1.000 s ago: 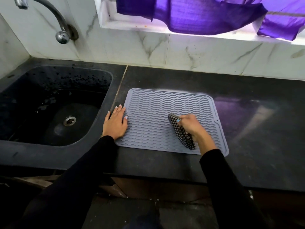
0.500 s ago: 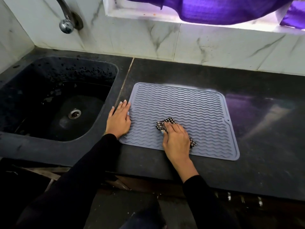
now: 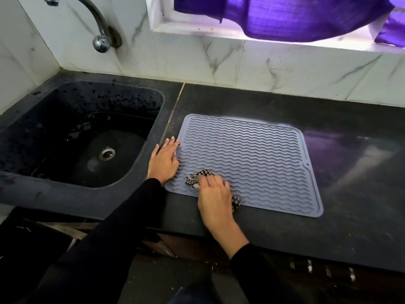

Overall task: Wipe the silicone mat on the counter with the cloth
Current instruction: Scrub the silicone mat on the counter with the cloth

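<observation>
A grey silicone mat with wavy ridges lies flat on the black counter, just right of the sink. My right hand presses a black-and-white checked cloth onto the mat's near left part; most of the cloth is hidden under the palm, with a bit showing by the wrist. My left hand rests flat, fingers together, on the mat's left edge and the counter beside it.
A black sink with a metal drain lies to the left, under a chrome tap. White marble tiles back the counter. A purple cloth hangs in the window above. The counter's front edge runs just below the mat.
My right hand has slid the cloth leftward along the mat's near edge, from the middle right toward the near left corner. The left hand has stayed on the mat's left edge.
</observation>
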`<state>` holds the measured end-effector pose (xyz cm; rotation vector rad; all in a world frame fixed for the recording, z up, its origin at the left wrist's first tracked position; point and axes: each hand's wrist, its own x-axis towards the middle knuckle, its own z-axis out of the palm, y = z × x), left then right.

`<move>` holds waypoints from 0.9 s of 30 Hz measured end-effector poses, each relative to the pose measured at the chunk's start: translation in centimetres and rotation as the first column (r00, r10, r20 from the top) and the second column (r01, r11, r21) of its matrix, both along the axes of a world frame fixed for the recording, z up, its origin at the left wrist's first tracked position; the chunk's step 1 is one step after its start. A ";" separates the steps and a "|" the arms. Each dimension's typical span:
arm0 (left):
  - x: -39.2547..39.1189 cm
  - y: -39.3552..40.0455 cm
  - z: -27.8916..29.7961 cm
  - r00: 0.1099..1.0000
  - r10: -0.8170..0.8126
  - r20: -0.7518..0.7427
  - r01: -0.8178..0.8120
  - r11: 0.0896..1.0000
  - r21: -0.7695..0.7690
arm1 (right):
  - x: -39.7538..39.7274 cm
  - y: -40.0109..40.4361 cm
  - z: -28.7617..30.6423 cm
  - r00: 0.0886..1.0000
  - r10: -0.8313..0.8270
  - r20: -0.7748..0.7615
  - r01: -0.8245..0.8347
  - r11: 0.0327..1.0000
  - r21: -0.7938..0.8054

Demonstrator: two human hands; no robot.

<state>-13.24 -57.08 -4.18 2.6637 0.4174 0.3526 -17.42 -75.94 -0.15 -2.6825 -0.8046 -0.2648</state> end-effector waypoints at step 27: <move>-3.0 0.5 0.4 0.994 -0.058 -0.089 0.069 0.990 0.124 | 0.1 2.2 -1.1 0.994 0.112 0.007 -0.111 0.993 -0.025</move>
